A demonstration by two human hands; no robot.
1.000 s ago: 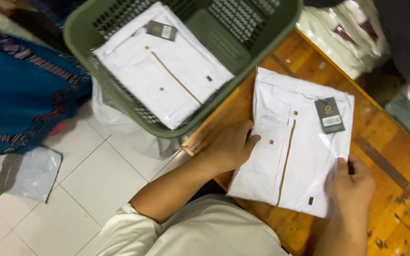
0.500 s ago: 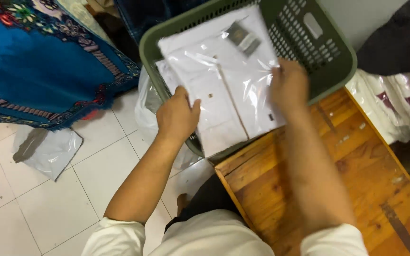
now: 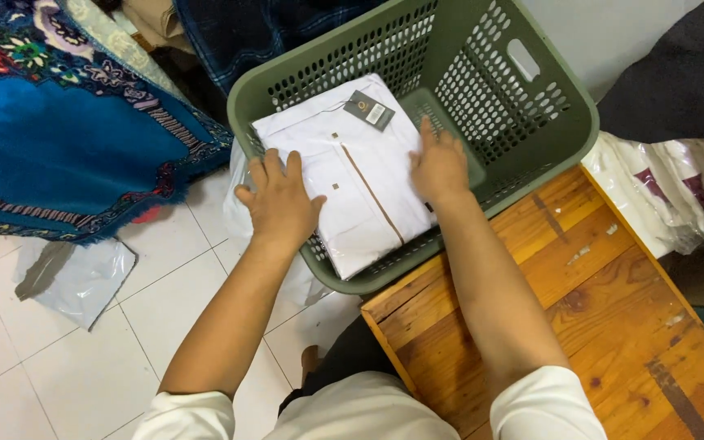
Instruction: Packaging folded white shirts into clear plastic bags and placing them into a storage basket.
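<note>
A folded white shirt in a clear bag [image 3: 352, 175], with a thin brown placket stripe and a dark hang tag, lies flat inside a green perforated laundry basket [image 3: 531, 106]. My left hand [image 3: 280, 204] rests with spread fingers on the shirt's near left edge, over the basket rim. On the shirt's right edge lies my right hand [image 3: 438, 163], fingers flat and apart. Neither hand grips the packet; both press or touch it from above.
A wooden table [image 3: 596, 310] sits at the lower right, the basket overlapping its corner. A blue patterned rug [image 3: 67, 138] lies left on white floor tiles, with a grey plastic mailer bag [image 3: 75, 277]. Bagged white garments [image 3: 653, 195] are stacked at the right.
The bagged shirt went from the wooden table, through the air, down into the basket. Both hands moved with it and now lie flat on top of it.
</note>
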